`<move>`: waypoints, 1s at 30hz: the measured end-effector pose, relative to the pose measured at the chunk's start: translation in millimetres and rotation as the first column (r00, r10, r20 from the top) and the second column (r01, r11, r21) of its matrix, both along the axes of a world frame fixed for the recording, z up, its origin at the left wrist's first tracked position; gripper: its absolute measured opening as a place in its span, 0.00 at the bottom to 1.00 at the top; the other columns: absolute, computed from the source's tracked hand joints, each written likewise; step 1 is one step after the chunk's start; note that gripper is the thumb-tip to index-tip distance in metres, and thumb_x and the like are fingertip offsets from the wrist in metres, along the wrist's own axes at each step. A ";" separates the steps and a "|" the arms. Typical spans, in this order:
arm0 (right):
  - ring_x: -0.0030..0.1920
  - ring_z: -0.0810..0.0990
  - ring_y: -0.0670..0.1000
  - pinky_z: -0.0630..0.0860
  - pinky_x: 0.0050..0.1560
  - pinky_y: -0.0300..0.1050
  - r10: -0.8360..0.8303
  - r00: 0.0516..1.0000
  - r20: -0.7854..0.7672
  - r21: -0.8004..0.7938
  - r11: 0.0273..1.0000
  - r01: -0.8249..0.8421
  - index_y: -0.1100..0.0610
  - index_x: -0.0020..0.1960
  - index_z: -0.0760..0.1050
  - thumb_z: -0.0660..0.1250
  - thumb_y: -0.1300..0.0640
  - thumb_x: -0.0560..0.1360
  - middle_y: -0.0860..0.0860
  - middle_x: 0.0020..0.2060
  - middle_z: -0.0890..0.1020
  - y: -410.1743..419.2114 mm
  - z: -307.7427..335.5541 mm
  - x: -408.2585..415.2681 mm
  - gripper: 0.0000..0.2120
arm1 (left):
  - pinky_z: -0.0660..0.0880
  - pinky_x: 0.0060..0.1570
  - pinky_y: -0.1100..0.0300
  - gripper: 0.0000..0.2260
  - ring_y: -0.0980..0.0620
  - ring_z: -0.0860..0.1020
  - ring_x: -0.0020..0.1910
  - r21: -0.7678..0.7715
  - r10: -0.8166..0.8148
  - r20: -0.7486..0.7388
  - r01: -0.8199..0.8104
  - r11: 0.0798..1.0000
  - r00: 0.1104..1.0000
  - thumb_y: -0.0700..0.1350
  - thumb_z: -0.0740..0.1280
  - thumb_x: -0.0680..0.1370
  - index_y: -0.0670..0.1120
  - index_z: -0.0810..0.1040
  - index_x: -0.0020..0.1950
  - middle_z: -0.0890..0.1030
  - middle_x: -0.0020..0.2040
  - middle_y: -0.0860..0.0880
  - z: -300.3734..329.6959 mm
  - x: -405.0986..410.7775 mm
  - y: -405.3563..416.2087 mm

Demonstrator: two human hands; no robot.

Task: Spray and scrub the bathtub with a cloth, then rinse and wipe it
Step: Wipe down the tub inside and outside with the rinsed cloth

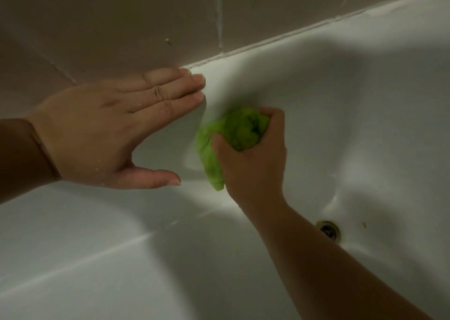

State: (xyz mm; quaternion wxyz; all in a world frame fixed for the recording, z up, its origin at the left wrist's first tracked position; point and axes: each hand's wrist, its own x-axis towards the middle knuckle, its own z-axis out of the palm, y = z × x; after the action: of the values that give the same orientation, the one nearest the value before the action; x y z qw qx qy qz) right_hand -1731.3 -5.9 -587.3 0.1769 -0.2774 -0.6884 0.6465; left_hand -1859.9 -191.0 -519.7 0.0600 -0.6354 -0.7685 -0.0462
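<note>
Gripping the green cloth (233, 134) mid-frame, the right hand (253, 164) rubs the bathtub (341, 125) wall just right of the flat, open left hand (102, 129).

Location: home bathroom. Indicators: white bathtub (341, 125) with drain (328, 229) at lower right; tiled wall (109, 20) at upper left.

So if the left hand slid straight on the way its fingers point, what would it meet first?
Probably the grout seam where the tiled wall meets the bathtub; the left hand has fingertips already almost at it, though depth is unclear.
</note>
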 end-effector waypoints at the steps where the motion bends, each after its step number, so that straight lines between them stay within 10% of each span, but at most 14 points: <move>1: 0.37 0.84 0.56 0.83 0.38 0.54 -0.001 0.999 0.035 -0.037 0.999 0.003 0.48 0.50 0.70 0.78 0.59 0.64 0.49 0.39 0.81 4.9 -7.3 1.4 0.21 | 0.67 0.74 0.39 0.46 0.38 0.63 0.80 -0.002 -0.002 -0.003 0.002 1.000 1.000 0.69 0.67 0.77 0.35 0.62 0.80 0.63 0.81 0.37 0.0 -0.5 3.0; 6: 0.30 0.80 0.68 0.77 0.27 0.67 -0.198 0.980 -0.036 -0.135 0.972 0.192 0.52 0.47 0.68 0.71 0.66 0.65 0.69 0.40 0.79 77.7 -14.1 -8.7 0.18 | 0.69 0.72 0.36 0.46 0.37 0.63 0.80 -0.004 -0.007 0.000 0.007 1.000 1.000 0.68 0.68 0.77 0.34 0.63 0.80 0.64 0.80 0.37 0.1 -1.1 17.8; 12: 0.37 0.83 0.60 0.82 0.37 0.61 -0.109 0.986 -0.123 0.020 0.993 0.112 0.52 0.50 0.70 0.77 0.59 0.63 0.50 0.39 0.81 52.2 11.4 -8.0 0.21 | 0.69 0.72 0.36 0.46 0.37 0.64 0.79 0.003 -0.007 0.004 0.007 1.000 1.000 0.68 0.68 0.76 0.34 0.64 0.79 0.64 0.80 0.37 -0.4 -1.7 34.2; 16: 0.41 0.85 0.52 0.83 0.40 0.58 -0.010 0.993 0.122 -0.007 1.000 0.011 0.47 0.49 0.71 0.77 0.57 0.63 0.46 0.39 0.83 34.2 -41.9 2.4 0.20 | 0.68 0.73 0.36 0.46 0.37 0.63 0.80 -0.011 -0.011 0.005 0.011 1.000 1.000 0.68 0.68 0.76 0.34 0.64 0.79 0.64 0.80 0.37 -1.0 -2.6 39.7; 24: 0.37 0.84 0.65 0.82 0.36 0.66 -0.237 0.959 0.153 0.013 0.971 0.238 0.44 0.45 0.69 0.75 0.53 0.60 0.54 0.38 0.81 87.9 -61.1 -3.1 0.19 | 0.66 0.75 0.39 0.45 0.38 0.64 0.79 0.008 0.025 -0.005 -0.025 1.000 1.000 0.68 0.67 0.76 0.34 0.65 0.79 0.65 0.80 0.37 -3.0 -0.9 46.7; 30: 0.40 0.83 0.47 0.82 0.42 0.51 -0.025 0.973 0.230 -0.013 1.000 0.028 0.47 0.49 0.71 0.78 0.54 0.62 0.46 0.39 0.82 39.9 -87.9 11.4 0.21 | 0.65 0.76 0.41 0.46 0.38 0.63 0.80 -0.009 0.028 0.021 -0.028 1.000 0.999 0.68 0.68 0.75 0.35 0.65 0.79 0.65 0.80 0.37 -3.4 -0.1 53.1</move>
State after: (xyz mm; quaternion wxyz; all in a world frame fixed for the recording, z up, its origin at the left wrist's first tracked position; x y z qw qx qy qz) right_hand -1719.9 34.0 -675.2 0.1024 -0.3609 -0.6953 0.6131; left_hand -1860.0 -137.9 -523.1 0.0499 -0.6242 -0.7782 -0.0487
